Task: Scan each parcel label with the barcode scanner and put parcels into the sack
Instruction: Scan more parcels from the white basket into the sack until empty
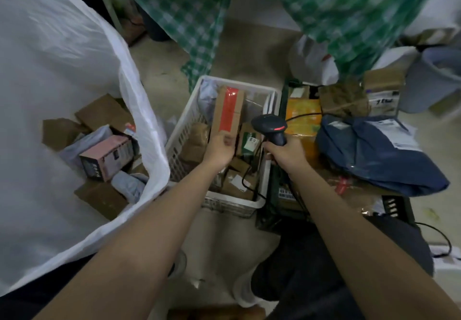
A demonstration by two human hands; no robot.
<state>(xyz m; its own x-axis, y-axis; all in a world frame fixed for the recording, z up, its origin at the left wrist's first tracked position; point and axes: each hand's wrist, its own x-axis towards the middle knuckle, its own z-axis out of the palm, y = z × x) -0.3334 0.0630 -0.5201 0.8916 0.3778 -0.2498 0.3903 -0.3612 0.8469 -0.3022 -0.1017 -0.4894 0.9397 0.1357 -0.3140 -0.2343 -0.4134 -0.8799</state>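
Observation:
My left hand (220,149) grips the near end of a long brown cardboard parcel (228,110) with a red tape stripe, holding it over the white plastic basket (184,125). My right hand (287,154) holds the black barcode scanner (270,127) by its handle, its head just right of the parcel, a red light showing on it. The big white sack (74,75) stands open at the left with several boxes and mailers inside, among them a pink box (107,157).
More brown parcels lie in the basket. To the right, a dark crate carries an orange box (303,117), a blue poly mailer (374,155) and brown parcels (344,100). The scanner's black cable (252,185) trails over the basket. A green checked cloth (324,20) hangs behind.

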